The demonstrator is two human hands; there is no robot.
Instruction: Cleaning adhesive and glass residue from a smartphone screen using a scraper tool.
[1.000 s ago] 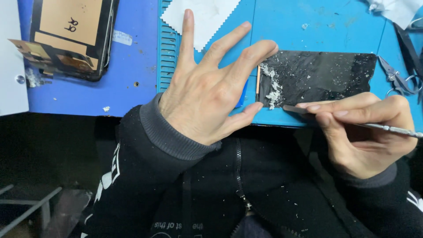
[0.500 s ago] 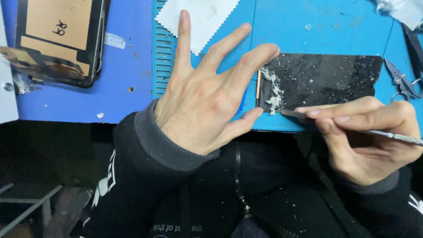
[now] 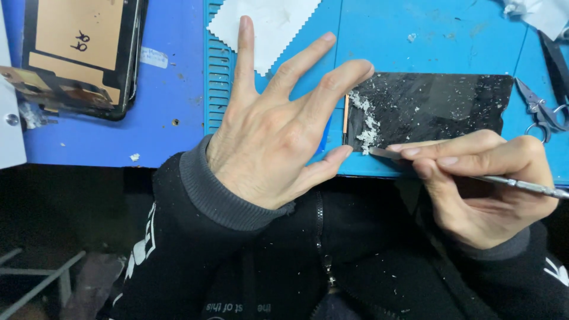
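Under your left hand point(image 3: 269, 133) lies a black glass screen panel point(image 3: 432, 109), glossy where bare, dulled by white flaky residue point(image 3: 364, 121) at its left end. Your right hand point(image 3: 486, 184) grips a scraper tool point(image 3: 474, 175) of smooth, bright metal. The work mat point(image 3: 415, 41) is matt blue, apparently rubber, ribbed at its left edge. The white wipe point(image 3: 267, 26) looks like soft cloth with pinked edges. The scissors point(image 3: 542, 109) are polished metal.

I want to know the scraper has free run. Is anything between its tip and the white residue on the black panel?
Nothing visible does: the metal scraper tip already sits beside the white residue at the black panel edge.
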